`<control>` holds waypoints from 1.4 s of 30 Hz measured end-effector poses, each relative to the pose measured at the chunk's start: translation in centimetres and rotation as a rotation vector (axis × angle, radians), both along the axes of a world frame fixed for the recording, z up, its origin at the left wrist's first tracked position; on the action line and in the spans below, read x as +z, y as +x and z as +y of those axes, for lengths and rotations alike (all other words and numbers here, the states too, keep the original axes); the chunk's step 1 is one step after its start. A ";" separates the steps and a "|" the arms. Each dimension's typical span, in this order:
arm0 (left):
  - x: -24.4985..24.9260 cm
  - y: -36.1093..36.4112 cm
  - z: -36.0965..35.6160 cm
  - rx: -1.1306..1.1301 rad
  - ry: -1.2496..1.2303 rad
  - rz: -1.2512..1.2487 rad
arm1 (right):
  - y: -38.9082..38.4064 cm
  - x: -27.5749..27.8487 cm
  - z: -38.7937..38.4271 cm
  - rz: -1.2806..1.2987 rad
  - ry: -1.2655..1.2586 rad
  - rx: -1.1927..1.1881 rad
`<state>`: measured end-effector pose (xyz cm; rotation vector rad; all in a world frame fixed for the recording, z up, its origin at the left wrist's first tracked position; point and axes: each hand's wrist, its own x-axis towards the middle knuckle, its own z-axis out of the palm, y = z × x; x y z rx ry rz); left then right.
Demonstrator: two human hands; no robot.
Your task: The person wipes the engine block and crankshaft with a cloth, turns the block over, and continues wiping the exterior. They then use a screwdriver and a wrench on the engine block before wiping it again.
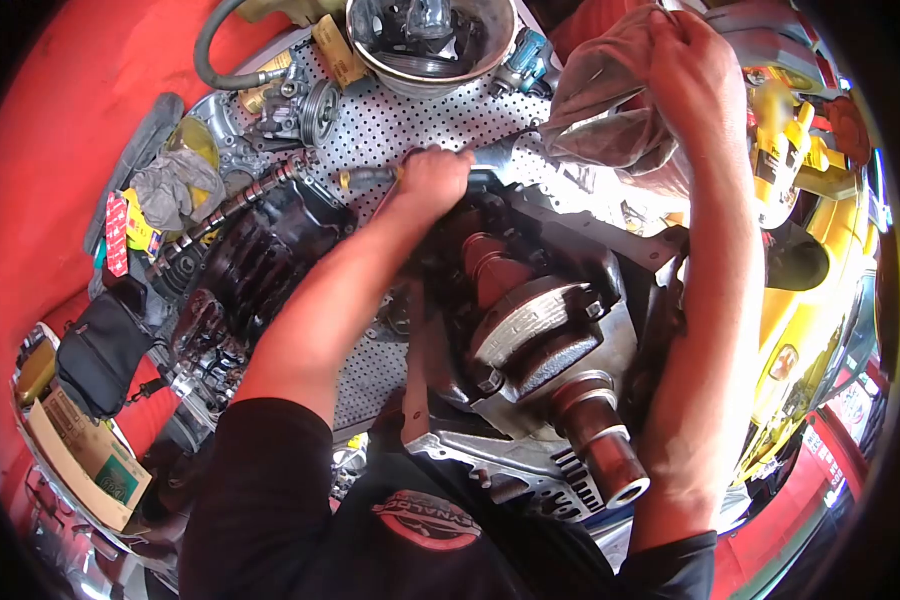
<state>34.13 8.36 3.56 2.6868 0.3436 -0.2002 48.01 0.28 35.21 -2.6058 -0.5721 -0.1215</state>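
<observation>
My right hand (695, 75) is raised at the upper right with its fingers pinched on a thin grey cloth (610, 105), which hangs to the left of the wrist. My left hand (435, 182) is closed around a long-handled tool (365, 177) at the far end of the engine block. Between my forearms lies the engine block (415, 370), with a large dark crankshaft (530, 330) in it; its shiny round end points toward my body. The far end of the tool is hard to make out in the glare.
A bucket of dark parts (425, 85) and a teal power tool (523, 62) stand at the back of the perforated table (370, 390). Left are a pulley part (315, 113), a camshaft (240, 200) and a dark engine part (260, 255). Yellow bottles (778, 160) stand right.
</observation>
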 end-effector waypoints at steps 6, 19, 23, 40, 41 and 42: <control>-0.6 1.0 2.5 -0.210 0.028 -0.005 | 0.6 2.0 2.3 0.315 0.073 -0.257; 0.8 -0.2 -0.2 0.106 -0.165 0.227 | -0.3 -0.1 -0.4 -0.024 -0.051 0.100; 1.2 0.3 -1.3 0.285 -0.396 0.410 | -0.1 -0.1 0.4 0.018 -0.029 -0.033; 9.2 -12.7 -0.6 0.871 -0.083 -0.321 | 3.6 -2.9 0.1 0.097 0.007 -0.043; 9.8 -15.2 -1.2 0.945 -0.031 -0.420 | 3.6 -2.9 0.2 0.084 0.036 -0.058; 11.2 -17.6 -2.0 1.048 -0.090 -0.419 | 3.3 -3.1 0.5 0.078 0.064 -0.067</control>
